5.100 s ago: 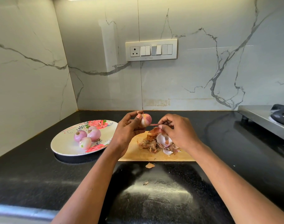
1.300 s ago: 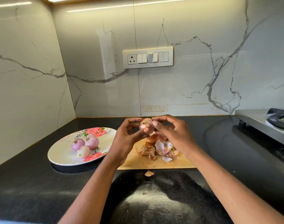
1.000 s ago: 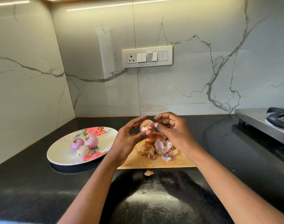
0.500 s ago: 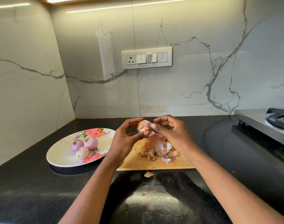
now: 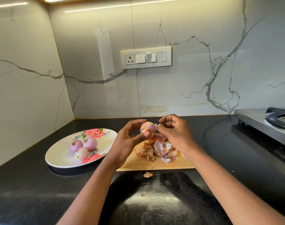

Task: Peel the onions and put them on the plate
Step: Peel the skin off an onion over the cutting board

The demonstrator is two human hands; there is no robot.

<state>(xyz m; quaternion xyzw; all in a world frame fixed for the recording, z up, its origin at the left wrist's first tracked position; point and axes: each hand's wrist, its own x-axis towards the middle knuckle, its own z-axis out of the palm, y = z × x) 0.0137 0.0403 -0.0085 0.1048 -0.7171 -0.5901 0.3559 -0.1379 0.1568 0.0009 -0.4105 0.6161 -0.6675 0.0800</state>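
My left hand (image 5: 128, 140) holds a small pink onion (image 5: 147, 127) between thumb and fingers, above the wooden cutting board (image 5: 156, 164). My right hand (image 5: 175, 132) pinches a pale strip of skin at the onion's right side. A heap of peeled skins (image 5: 158, 148) lies on the board under both hands. To the left, the white flowered plate (image 5: 60, 157) carries three peeled onions (image 5: 83, 147) close together.
The black counter (image 5: 41, 192) runs to marble walls at the back and left. A steel stove (image 5: 262, 122) with a black burner ring stands at the right. Two loose skin scraps (image 5: 148, 174) lie in front of the board. A switch panel (image 5: 145, 57) is on the back wall.
My left hand has turned the onion a little. My right hand's fingertips have shifted to the onion's right side and now pull a strip of skin outward.
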